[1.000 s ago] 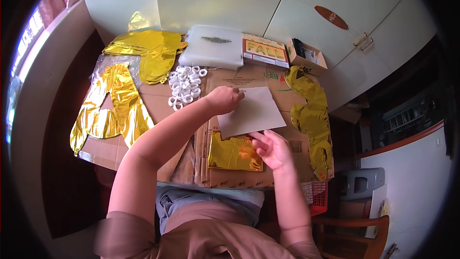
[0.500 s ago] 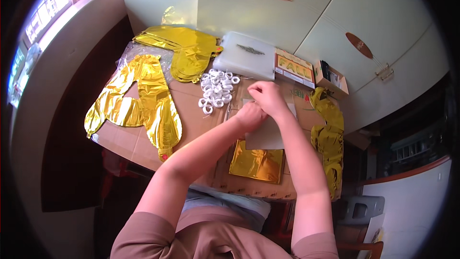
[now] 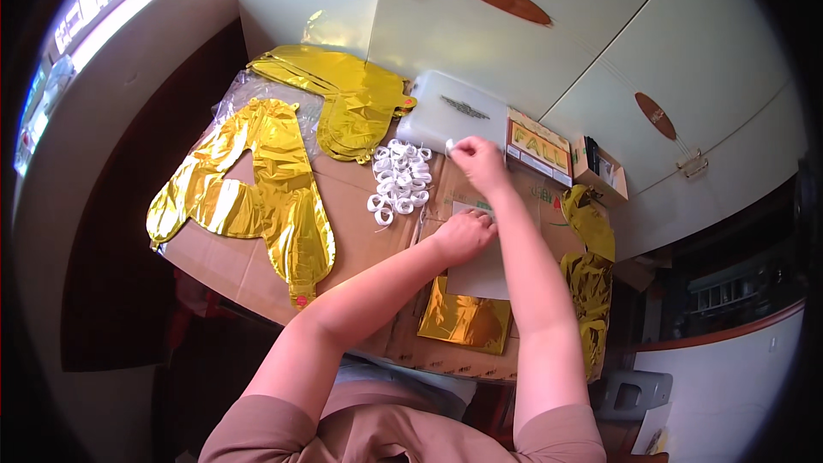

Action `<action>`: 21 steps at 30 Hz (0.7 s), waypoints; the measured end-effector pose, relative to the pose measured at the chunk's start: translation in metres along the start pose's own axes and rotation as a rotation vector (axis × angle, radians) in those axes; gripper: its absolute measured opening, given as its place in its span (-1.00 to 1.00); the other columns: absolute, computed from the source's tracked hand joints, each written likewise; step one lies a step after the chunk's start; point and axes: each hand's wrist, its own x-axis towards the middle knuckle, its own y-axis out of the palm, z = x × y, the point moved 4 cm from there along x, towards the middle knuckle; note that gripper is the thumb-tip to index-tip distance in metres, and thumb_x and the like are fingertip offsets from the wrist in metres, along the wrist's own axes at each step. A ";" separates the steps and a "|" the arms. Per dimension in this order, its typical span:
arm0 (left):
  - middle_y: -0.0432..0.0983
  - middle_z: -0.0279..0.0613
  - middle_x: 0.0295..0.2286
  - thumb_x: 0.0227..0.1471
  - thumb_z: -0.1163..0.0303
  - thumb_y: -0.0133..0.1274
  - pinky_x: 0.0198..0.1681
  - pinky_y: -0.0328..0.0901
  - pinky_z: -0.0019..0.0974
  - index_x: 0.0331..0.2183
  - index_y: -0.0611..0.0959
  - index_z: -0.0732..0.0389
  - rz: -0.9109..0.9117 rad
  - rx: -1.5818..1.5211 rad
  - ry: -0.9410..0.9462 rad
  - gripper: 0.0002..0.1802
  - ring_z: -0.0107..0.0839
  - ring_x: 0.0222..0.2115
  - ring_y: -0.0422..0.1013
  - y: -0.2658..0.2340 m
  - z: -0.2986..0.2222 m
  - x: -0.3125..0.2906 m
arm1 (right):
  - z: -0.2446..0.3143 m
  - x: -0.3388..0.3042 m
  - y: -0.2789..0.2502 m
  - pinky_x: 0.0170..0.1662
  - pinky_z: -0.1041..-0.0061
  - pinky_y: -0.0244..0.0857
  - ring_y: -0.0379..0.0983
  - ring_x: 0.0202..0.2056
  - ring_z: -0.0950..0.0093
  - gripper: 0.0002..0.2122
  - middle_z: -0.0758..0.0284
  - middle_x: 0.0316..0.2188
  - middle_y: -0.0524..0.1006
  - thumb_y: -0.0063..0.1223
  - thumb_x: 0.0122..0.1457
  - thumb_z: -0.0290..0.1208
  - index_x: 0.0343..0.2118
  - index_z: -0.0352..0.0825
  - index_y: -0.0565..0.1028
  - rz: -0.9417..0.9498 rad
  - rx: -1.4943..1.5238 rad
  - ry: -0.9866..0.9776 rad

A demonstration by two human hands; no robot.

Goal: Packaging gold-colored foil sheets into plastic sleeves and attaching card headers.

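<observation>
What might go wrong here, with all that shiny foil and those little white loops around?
The small white piece at the right hand's fingertips could slip, since so little of it is held. The loose heap of white loops lies nearby and might scatter if brushed. The pale sheet under the left hand might shift against the folded gold foil.

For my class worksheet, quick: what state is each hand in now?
Left hand: curled over the pale sheet; grip can't be told.
Right hand: closed, pinching a small white item.
</observation>
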 end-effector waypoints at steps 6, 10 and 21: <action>0.54 0.02 -0.28 0.00 0.42 -0.05 -0.26 0.44 -0.10 -0.34 0.57 0.28 0.070 -0.076 -0.105 -0.82 -0.03 -0.32 0.52 -0.016 0.003 -0.002 | 0.061 -0.081 -0.099 -0.59 0.75 -0.04 0.13 -0.65 0.81 -0.90 0.54 -0.55 0.46 0.19 0.11 -0.49 -0.33 -0.35 0.54 0.185 0.685 0.256; 0.55 0.00 -0.31 0.03 0.41 -0.04 -0.31 0.45 -0.06 -0.36 0.56 0.28 -0.020 -0.113 -0.094 -0.84 -0.01 -0.36 0.53 -0.019 0.006 0.000 | 0.072 -0.151 -0.147 -0.53 0.76 0.06 0.24 -0.59 0.79 -0.91 0.51 -0.52 0.50 0.18 0.10 -0.50 -0.35 -0.37 0.55 0.321 0.650 0.326; 0.53 -0.06 -0.40 0.00 0.36 0.03 -0.28 0.45 -0.07 -0.45 0.58 0.24 -0.018 -0.154 -0.105 -0.85 -0.05 -0.37 0.52 -0.020 0.008 0.005 | 0.009 -0.178 -0.072 -0.16 0.22 0.39 0.52 -0.28 0.13 -0.84 0.16 -0.32 0.58 0.14 0.05 -0.34 -0.42 -0.33 0.58 0.234 -0.475 0.228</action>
